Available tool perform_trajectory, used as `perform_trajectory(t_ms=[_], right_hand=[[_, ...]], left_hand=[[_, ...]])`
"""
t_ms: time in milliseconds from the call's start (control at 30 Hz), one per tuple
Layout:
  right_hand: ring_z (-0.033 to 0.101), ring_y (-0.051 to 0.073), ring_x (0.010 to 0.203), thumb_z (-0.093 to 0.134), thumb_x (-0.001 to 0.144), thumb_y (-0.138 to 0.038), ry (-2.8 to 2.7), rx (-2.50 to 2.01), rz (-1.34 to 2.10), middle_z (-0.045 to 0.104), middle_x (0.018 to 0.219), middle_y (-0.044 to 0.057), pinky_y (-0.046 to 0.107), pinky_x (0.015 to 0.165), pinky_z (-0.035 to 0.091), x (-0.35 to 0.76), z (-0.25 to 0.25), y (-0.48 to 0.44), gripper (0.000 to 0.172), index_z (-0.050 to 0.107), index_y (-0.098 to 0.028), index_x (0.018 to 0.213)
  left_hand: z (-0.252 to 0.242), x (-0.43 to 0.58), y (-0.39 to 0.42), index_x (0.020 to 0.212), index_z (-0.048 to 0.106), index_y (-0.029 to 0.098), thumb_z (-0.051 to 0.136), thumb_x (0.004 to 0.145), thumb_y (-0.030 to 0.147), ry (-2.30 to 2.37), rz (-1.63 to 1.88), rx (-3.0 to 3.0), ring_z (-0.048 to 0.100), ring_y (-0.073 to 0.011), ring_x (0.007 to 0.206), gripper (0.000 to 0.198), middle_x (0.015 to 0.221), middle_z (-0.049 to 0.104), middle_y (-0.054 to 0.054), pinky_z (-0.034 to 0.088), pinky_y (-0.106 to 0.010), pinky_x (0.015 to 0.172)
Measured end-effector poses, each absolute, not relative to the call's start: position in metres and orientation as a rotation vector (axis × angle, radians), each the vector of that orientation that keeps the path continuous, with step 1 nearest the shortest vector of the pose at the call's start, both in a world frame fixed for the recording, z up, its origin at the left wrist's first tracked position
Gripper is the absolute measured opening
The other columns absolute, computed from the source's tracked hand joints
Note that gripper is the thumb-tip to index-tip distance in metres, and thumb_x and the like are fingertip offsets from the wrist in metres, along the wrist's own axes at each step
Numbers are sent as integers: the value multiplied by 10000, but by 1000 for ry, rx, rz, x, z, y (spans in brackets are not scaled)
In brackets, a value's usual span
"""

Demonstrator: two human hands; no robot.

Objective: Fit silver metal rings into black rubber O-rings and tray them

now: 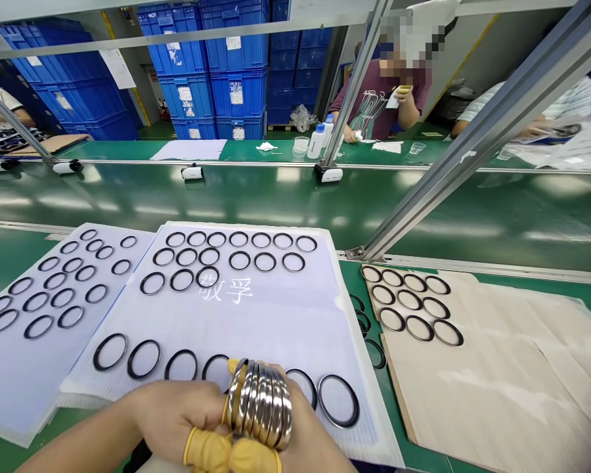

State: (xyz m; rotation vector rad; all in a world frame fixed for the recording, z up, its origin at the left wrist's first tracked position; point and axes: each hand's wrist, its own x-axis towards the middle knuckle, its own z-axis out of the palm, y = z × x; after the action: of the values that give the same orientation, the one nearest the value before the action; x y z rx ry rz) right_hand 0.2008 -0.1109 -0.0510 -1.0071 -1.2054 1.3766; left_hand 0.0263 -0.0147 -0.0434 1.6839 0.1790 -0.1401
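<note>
We hold a stack of metal rings (pixel 261 402) between both hands, over the near part of the middle white sheet (pixel 290 315). Our left hand (pixel 175 412) closes on the stack from its left side, and our right hand (pixel 309 427) wraps its right end; the undersides of both grips are hidden, so we cannot tell how each finger sits. Yellow finger covers (pixel 207 448) show below the rings.

To hold the stack well, we judge it best to press lightly and evenly from both ends, keeping the rings square to one another (a tilted one could slip out and scratch its neighbours). Keeping our wrists clear of the black-edged rings (pixel 356 408) in the near row should avoid nudging them.

The stacked rings look hard and polished, with rounded outer faces and bright streaks of reflected light. The laid-out ones are thin, round hoops with a dark band and a glint of metal along the edge. The white sheet looks smooth and matt; to the right, a tan board (pixel 497 374) bears more rings under a faint sheen. Beneath them, the green tabletop (pixel 10 251) looks smooth.
</note>
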Motion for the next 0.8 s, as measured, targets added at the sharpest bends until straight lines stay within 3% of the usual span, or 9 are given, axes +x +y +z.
perform_trajectory(t_ms=[133, 267, 467, 667, 800], right_hand=[[675, 217, 798, 664, 823, -387, -1292, -1094, 1243, 698, 753, 6, 313, 792, 548, 203, -37, -108, 180, 728, -248, 919], [669, 220, 858, 526, 925, -398, -1270, -1155, 1192, 658, 724, 18, 289, 781, 548, 201, -34, -107, 298, 748, -236, 811], [648, 236, 880, 717, 786, -433, -1217, -1103, 1287, 668, 865, 45, 315, 773, 560, 202, -30, -108, 222, 742, -225, 858], [658, 250, 883, 831, 637, -466, -1104, -1097, 1334, 671, 1003, 77, 351, 780, 567, 202, -30, -112, 438, 709, -242, 993], [671, 261, 937, 849, 640, -429, -1012, -1100, 1391, 681, 1106, 101, 348, 781, 575, 200, -34, -118, 536, 665, -238, 1106]], left_hand=[[-37, 29, -15, 724, 523, 187, 392, 897, 665, 140, -194, 1713, 440, -116, 515, 525, 543, 478, 13, 454, -184, 524], [-31, 30, -16, 765, 539, 184, 388, 913, 633, 149, -167, 1781, 426, -121, 544, 496, 569, 470, 12, 457, -187, 562], [-32, 29, -17, 806, 554, 190, 409, 915, 603, 147, -157, 1814, 442, -128, 559, 452, 605, 506, -1, 466, -194, 600], [-25, 35, -20, 905, 605, 167, 461, 918, 550, 181, -84, 1797, 530, -144, 666, 410, 776, 616, -46, 484, -216, 694], [-17, 41, -24, 984, 648, 158, 480, 950, 433, 231, -8, 1728, 600, -171, 782, 324, 894, 673, -76, 490, -230, 758]])
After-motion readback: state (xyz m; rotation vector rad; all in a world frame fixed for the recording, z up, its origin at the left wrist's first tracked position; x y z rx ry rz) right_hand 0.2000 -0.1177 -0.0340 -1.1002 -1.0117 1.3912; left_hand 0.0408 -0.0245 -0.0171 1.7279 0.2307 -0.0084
